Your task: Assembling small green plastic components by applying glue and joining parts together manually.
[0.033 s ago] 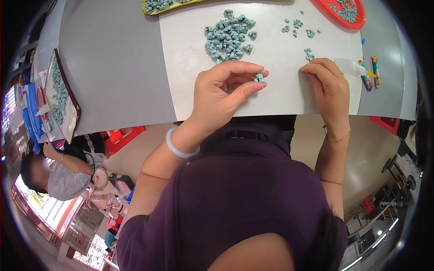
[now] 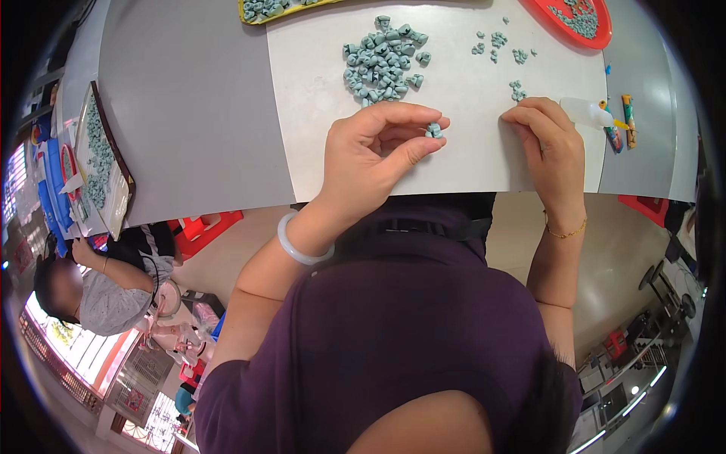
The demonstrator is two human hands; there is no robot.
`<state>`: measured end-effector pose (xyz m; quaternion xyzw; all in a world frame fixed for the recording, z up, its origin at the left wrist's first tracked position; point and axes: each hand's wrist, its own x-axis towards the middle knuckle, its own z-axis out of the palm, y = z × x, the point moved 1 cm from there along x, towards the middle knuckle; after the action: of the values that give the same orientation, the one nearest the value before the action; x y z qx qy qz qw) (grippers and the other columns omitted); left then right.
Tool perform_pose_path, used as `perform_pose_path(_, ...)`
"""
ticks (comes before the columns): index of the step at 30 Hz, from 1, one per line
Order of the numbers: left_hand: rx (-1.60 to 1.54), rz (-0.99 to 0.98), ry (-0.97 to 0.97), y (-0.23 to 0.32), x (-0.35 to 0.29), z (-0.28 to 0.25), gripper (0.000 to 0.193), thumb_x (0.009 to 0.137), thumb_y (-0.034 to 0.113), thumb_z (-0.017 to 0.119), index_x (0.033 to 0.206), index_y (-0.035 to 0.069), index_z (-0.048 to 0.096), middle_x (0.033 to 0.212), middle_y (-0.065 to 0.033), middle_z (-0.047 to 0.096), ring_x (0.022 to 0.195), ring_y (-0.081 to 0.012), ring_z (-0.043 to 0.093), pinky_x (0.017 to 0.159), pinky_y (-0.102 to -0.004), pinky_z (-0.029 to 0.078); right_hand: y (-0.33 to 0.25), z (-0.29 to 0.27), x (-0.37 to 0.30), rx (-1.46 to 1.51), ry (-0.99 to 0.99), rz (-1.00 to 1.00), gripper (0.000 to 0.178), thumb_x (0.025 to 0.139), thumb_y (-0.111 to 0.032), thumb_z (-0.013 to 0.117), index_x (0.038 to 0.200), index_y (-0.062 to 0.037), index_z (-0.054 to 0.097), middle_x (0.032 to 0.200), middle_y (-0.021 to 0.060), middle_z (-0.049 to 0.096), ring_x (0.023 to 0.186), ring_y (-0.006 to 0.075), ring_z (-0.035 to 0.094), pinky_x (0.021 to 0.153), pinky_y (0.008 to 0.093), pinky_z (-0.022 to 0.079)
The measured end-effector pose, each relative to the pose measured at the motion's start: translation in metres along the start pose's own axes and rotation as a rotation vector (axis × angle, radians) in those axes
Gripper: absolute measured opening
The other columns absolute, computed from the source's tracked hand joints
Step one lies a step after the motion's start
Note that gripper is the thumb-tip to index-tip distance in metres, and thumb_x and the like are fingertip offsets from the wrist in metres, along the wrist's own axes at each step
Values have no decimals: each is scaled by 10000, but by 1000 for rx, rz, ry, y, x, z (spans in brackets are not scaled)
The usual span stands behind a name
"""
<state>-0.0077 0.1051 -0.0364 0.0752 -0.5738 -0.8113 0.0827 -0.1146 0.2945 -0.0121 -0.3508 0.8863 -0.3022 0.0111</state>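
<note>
Between the thumb and fingertips of my left hand (image 2: 370, 147), a small grey-green moulded piece (image 2: 434, 131) is pinched above the white work sheet (image 2: 461, 170). A pile of larger grey-green moulded pieces (image 2: 382, 64) with dark marks lies just beyond that hand. My right hand (image 2: 548, 144) is over the sheet's right part, its fingers bent and drawn together. Whatever its fingertips may hold is too small or hidden to make out. Close beyond them sits a little cluster of tiny grey-green pieces (image 2: 517, 91), with more small clusters (image 2: 498, 39) farther away.
A red tray (image 2: 597, 38) of tiny pieces stands at the far right, a yellow tray (image 2: 257, 17) at the far left. By my right hand are a white squeeze bottle (image 2: 582, 112) and colourful tubes (image 2: 628, 121). Leftward, a co-worker (image 2: 113, 295) sits beside another loaded tray (image 2: 119, 204).
</note>
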Motion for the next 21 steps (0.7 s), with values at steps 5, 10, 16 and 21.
perform_pose_path(5,6,24,-5,-1,0,0,202,762,-65,621,960,-32,596,920,-106,638,825,-143,627,750,-248,524,-2,2,-6,32,46,65,90,755,43,592,828,-8,581,804,61,582,670,183,561,602,255,458)
perform_pose_path(10,70,76,6,-2,0,0,175,735,-60,649,902,-13,623,874,-83,633,791,-132,626,724,-239,528,-4,3,-4,-87,-5,-2,81,765,30,587,837,-1,566,794,73,563,688,189,551,593,271,446)
perform_pose_path(16,249,119,-37,0,0,-1,243,694,-131,638,915,-32,613,891,-126,607,781,-186,632,701,-262,514,-12,11,-2,111,-82,-21,119,768,61,564,870,2,547,794,74,533,680,179,513,617,245,423)
perform_pose_path(21,387,199,-29,3,1,1,257,639,-61,724,877,-7,644,818,-95,620,722,-152,606,650,-236,479,-42,23,-4,558,-17,75,88,740,53,598,795,-5,561,732,59,547,625,134,516,571,241,422)
